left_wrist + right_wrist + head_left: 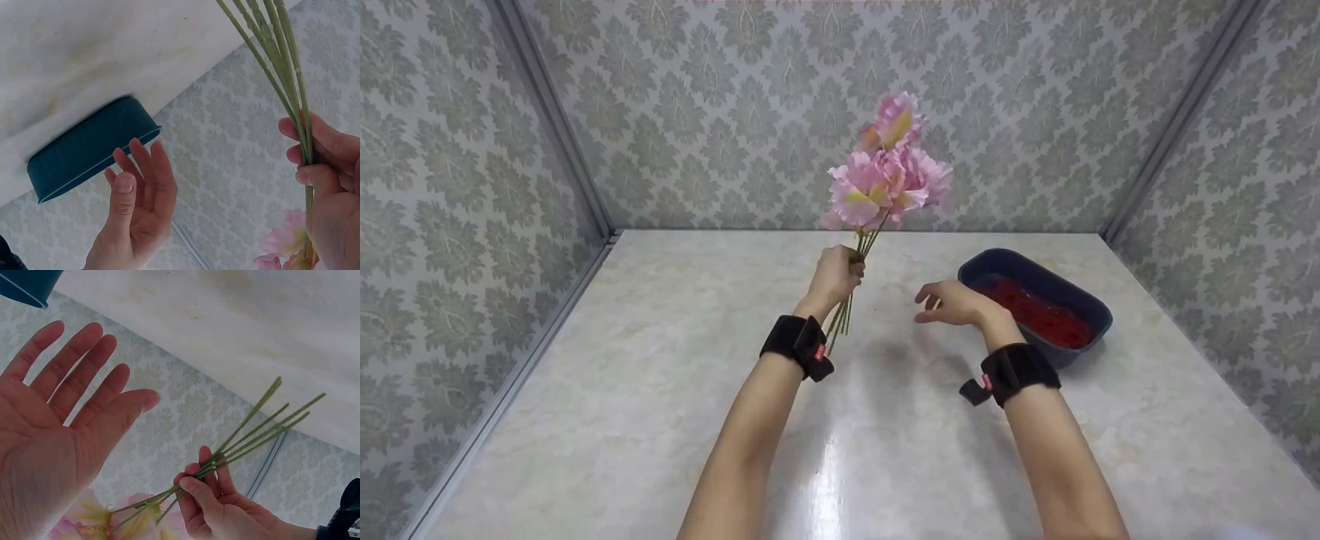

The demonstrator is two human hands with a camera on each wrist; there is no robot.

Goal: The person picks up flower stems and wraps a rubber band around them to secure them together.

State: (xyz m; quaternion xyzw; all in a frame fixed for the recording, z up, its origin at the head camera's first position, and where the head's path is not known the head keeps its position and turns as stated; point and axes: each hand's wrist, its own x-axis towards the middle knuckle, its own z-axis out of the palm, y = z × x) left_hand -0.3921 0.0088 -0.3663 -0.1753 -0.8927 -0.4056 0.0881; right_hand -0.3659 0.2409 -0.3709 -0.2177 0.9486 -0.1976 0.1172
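A bunch of pink artificial flowers (885, 176) with yellow-tinged petals stands upright above the table, its thin green stems (281, 62) pinched between the thumb and fingers of my left hand (836, 274). Below that grip the stem ends spread apart, as the right wrist view (270, 422) shows. My right hand (956, 302) hovers to the right of the stems, its fingers loosely extended and holding nothing. Just behind and right of it sits a dark blue oblong tub (1099, 311) with red contents (1035, 311), whose kind I cannot tell.
The pale marbled table (660, 390) is enclosed by patterned wallpaper panels (750, 112) at the back and both sides. Grey metal strips (555, 120) run along the corners. Black straps (1020, 371) circle both wrists.
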